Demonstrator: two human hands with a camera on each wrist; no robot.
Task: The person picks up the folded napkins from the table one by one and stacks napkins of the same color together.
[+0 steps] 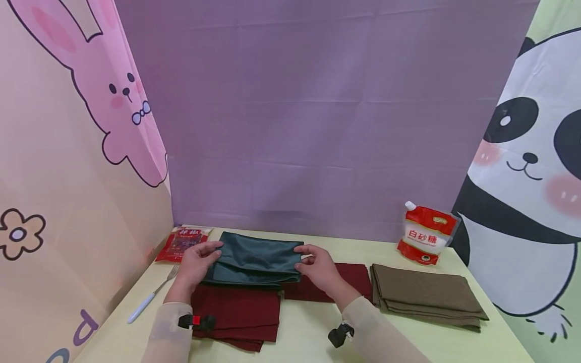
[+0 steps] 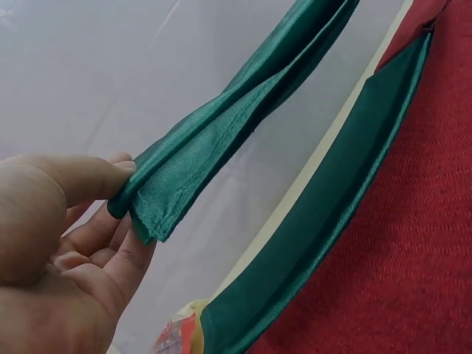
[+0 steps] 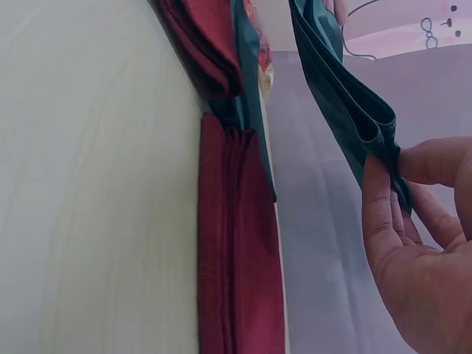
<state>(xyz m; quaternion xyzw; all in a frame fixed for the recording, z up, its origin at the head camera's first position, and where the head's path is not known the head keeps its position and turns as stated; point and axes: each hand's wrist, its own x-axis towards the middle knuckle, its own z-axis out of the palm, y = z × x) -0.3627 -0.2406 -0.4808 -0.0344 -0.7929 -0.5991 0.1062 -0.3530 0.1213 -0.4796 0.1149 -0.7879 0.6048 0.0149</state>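
The folded green cloth (image 1: 254,259) runs left to right above the table (image 1: 308,333), lifted over two dark red cloths (image 1: 238,312). The left hand (image 1: 196,262) pinches its left end, the right hand (image 1: 317,267) its right end. Its underside is hidden. A brown cloth (image 1: 426,295), sugar pouch (image 1: 426,233), fork (image 1: 152,295) and red packet (image 1: 183,242) lie around

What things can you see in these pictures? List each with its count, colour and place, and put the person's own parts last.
green cloth: one, dark green, folded, held up at both ends above the red cloths
red cloths: two, dark red, on the table under the hands
brown cloth: one, olive brown, folded, right side of table
sugar bag: one, red and white, back right
snack packet: one, red, back left
fork: one, white handle, left edge
table: one, pale yellow
left hand: pinches the green cloth
right hand: pinches the green cloth
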